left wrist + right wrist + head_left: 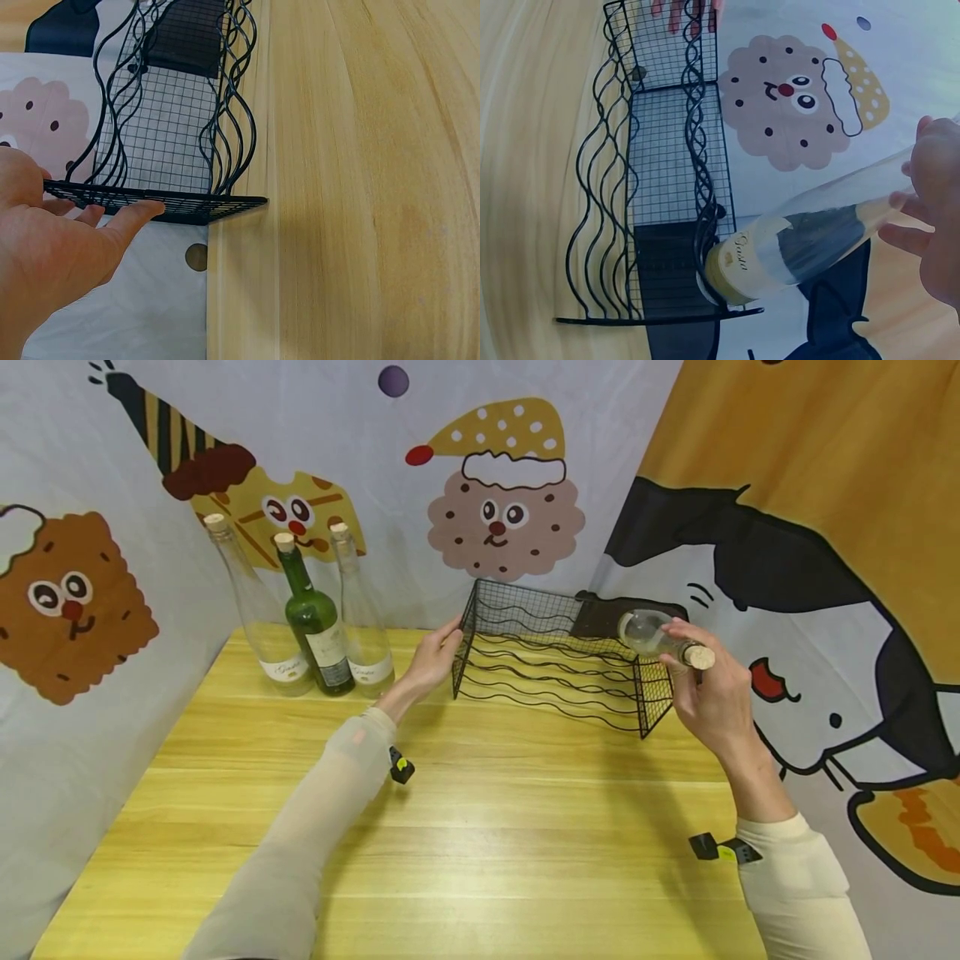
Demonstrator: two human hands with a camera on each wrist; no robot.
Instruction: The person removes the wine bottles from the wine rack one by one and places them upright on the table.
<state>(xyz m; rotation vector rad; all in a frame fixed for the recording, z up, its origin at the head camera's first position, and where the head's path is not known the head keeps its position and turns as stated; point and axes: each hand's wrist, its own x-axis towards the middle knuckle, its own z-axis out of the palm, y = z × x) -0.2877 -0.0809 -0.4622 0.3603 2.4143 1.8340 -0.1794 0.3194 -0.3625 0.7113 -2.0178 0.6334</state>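
Observation:
In the head view, a black wire wine rack (555, 652) with wavy bars stands at the back of the table. My left hand (435, 660) holds its left mesh side panel (187, 201), fingers along the outside and thumb at the top edge. At the other end, my right hand (712, 689) grips the neck of a clear glass bottle (645, 632) just below its cork (699, 657). In the right wrist view the labelled base of this bottle (739, 266) lies over the upper wavy bars, its neck tilted up toward my hand.
Left of the rack stand two clear corked bottles (273, 652) (367, 647) with a green corked bottle (318, 627) between them. A cartoon-printed cloth (420, 552) hangs close behind the rack and along both sides of the wooden table (465, 827).

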